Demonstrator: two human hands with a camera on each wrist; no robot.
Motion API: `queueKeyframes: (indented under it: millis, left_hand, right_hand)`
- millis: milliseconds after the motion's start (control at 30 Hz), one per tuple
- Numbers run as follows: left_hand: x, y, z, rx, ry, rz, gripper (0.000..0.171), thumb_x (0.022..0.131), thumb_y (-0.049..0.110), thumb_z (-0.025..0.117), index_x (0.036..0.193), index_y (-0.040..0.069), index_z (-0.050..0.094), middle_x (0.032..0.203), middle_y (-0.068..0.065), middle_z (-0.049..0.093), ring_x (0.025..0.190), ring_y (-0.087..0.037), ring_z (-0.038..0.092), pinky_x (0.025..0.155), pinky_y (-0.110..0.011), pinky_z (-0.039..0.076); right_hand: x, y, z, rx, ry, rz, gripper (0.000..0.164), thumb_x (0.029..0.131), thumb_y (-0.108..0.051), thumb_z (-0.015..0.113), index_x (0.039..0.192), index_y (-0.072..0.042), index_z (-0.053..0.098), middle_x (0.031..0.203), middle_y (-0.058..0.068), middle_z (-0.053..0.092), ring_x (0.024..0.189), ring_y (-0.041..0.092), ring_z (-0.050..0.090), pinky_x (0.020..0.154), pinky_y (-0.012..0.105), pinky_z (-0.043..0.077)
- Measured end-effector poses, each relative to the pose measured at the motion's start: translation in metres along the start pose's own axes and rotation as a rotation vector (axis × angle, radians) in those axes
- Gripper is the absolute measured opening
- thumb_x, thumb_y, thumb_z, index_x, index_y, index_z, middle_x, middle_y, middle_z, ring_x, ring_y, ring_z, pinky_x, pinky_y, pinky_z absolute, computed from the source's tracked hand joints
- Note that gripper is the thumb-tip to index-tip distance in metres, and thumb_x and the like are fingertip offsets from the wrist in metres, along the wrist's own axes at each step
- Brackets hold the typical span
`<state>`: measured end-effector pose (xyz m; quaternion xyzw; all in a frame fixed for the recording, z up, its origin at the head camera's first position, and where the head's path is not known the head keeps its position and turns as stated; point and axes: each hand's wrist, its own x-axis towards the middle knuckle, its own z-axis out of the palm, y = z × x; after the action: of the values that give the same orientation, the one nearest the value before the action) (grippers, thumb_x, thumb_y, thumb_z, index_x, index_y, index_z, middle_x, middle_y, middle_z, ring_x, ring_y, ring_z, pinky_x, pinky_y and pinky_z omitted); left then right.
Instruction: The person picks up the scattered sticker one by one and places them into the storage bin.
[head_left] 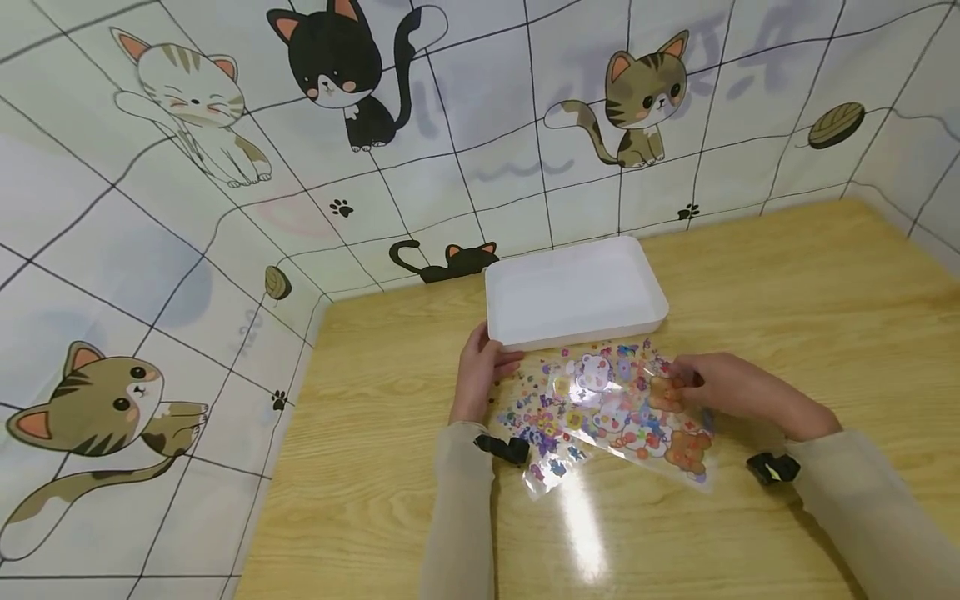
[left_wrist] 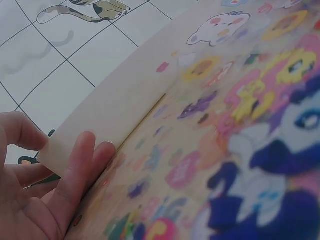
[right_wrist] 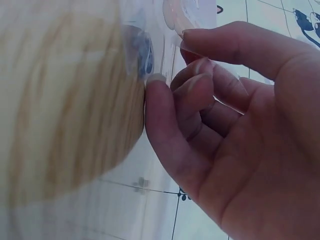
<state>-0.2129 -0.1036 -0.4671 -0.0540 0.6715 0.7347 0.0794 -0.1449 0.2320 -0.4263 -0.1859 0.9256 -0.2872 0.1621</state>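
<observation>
A shallow white tray (head_left: 573, 292) stands on the table against the back wall. At its front left corner, my left hand (head_left: 478, 372) grips the tray wall; the left wrist view has fingers on both sides of the tray's edge (left_wrist: 95, 107). In front of the tray, two clear sticker sheets overlap. The right-hand sheet (head_left: 630, 417) carries bears and other large figures, and its right edge is pinched by my right hand (head_left: 723, 387). Partly beneath it is the left-hand sheet (head_left: 536, 417), with small colourful stickers. My right thumb and fingertips meet at the film in the right wrist view.
The wood-grain table (head_left: 360, 467) reaches back to a tiled wall (head_left: 502, 183) printed with cartoon cats. Another wall (head_left: 150, 333) borders the table on the left. Black straps with wrist cameras (head_left: 510, 450) sit over both sleeves.
</observation>
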Motion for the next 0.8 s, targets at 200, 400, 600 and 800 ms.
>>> queueKeyframes:
  millis: [200, 400, 600, 800]
  left_hand:
    - [-0.0005, 0.0006, -0.0012, -0.006, -0.016, 0.002, 0.047, 0.092, 0.023, 0.045, 0.137, 0.021, 0.033, 0.122, -0.002, 0.051, 0.094, -0.027, 0.06, 0.074, -0.034, 0.052]
    - [0.0001, 0.0, -0.0024, -0.005, -0.006, -0.015, 0.047, 0.091, 0.024, 0.047, 0.137, 0.023, 0.034, 0.121, 0.0, 0.051, 0.094, -0.026, 0.061, 0.075, -0.034, 0.052]
    - [-0.0009, 0.0008, -0.0029, -0.023, -0.028, -0.028, 0.05, 0.092, 0.02, 0.045, 0.139, 0.02, 0.029, 0.125, -0.004, 0.049, 0.097, -0.029, 0.059, 0.079, -0.038, 0.05]
    - [-0.0013, 0.0015, -0.0027, -0.013, -0.023, -0.027, 0.049, 0.092, 0.019, 0.044, 0.139, 0.02, 0.029, 0.124, -0.005, 0.05, 0.097, -0.028, 0.059, 0.078, -0.038, 0.051]
  right_hand:
    - [-0.0002, 0.0004, 0.0013, 0.012, 0.001, 0.014, 0.003, 0.084, -0.015, 0.06, 0.085, -0.013, 0.06, 0.073, -0.004, 0.054, 0.064, 0.012, 0.045, 0.054, 0.026, 0.039]
    - [-0.0007, 0.0001, 0.0022, 0.037, 0.007, 0.031, 0.019, 0.085, -0.028, 0.06, 0.077, -0.013, 0.052, 0.064, -0.004, 0.047, 0.057, 0.011, 0.041, 0.047, 0.022, 0.035]
    - [-0.0025, -0.0024, 0.0004, 0.042, 0.042, 0.052, 0.033, 0.083, -0.042, 0.058, 0.077, -0.011, 0.048, 0.063, -0.002, 0.042, 0.055, 0.012, 0.039, 0.045, 0.023, 0.031]
    - [-0.003, -0.0055, -0.0017, 0.088, 0.057, 0.04, 0.03, 0.084, -0.04, 0.058, 0.082, -0.011, 0.05, 0.067, -0.001, 0.046, 0.058, 0.012, 0.042, 0.047, 0.024, 0.036]
